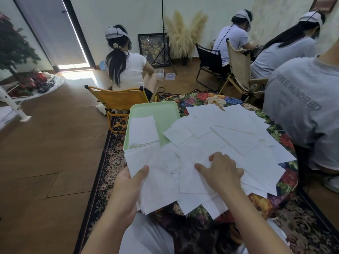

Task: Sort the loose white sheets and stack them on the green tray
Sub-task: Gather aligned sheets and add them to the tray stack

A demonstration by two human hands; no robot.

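Several loose white sheets (229, 129) lie scattered and overlapping across a table with a flowered cloth (205, 99). A green tray (165, 110) sits at the table's far left with a small stack of white sheets (143, 130) in its left half. My left hand (128, 184) grips a bundle of sheets (152, 176) at the table's near left edge, thumb on top. My right hand (222, 171) rests on the pile in the middle, its fingers curled and pinching at a sheet there.
A yellow folding chair (117, 98) with a seated person stands just beyond the tray. Another person in a grey shirt (302, 107) sits close at the table's right. A patterned rug (108, 162) lies under the table, with wooden floor to the left.
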